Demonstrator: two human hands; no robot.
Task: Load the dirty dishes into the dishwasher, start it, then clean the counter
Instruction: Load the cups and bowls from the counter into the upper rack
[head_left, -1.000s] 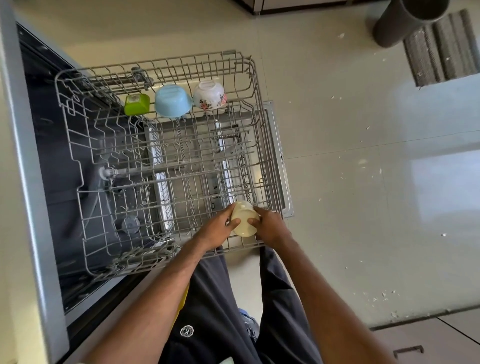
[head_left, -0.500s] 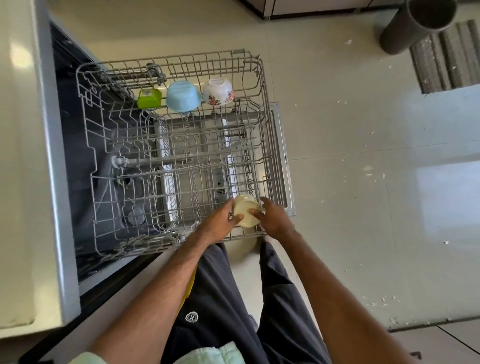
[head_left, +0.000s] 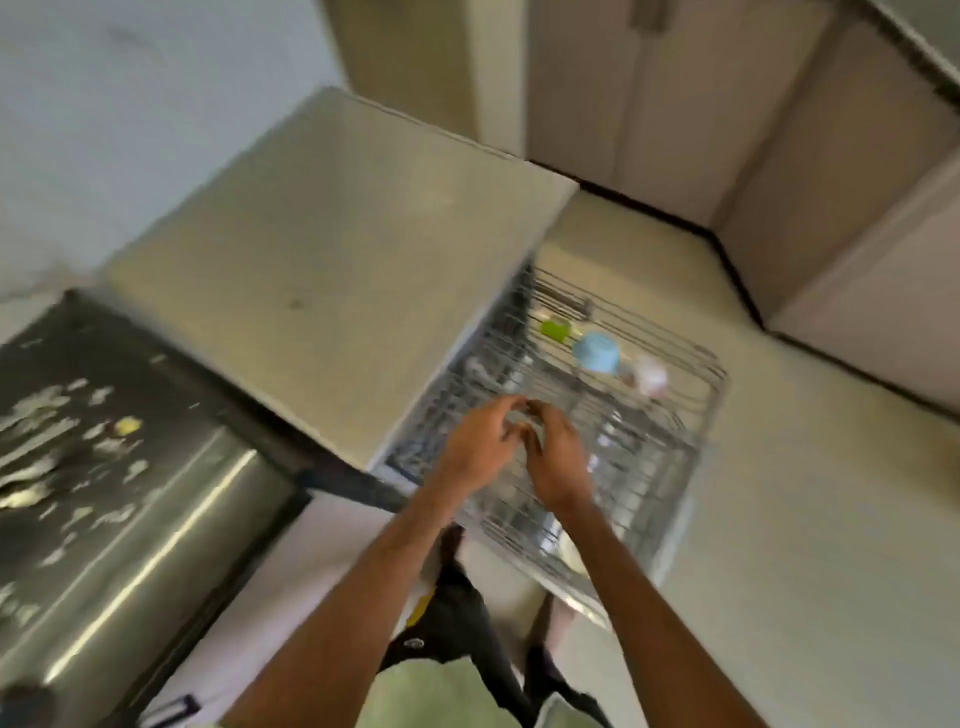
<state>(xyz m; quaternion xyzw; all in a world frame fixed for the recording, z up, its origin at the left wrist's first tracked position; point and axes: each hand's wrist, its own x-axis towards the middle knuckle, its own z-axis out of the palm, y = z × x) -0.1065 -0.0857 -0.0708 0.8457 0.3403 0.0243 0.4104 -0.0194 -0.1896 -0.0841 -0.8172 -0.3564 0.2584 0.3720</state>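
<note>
Hands first: left hand (head_left: 478, 447) and right hand (head_left: 558, 457) hover together over the pulled-out dishwasher rack (head_left: 717, 374) at centre frame, fingers loosely curled and, through the blur, seemingly holding nothing. Along the rack's far side sit a green cup (head_left: 555, 328), a blue bowl (head_left: 597, 352) and a white bowl (head_left: 649, 376). Loading looks partly done, since most of the rack is bare. Starting the machine and wiping remain. At left, a dark surface (head_left: 78, 441) beside the pale desk (head_left: 332, 249) is strewn with pale scraps. The extended rack blocks the door from closing.
</note>
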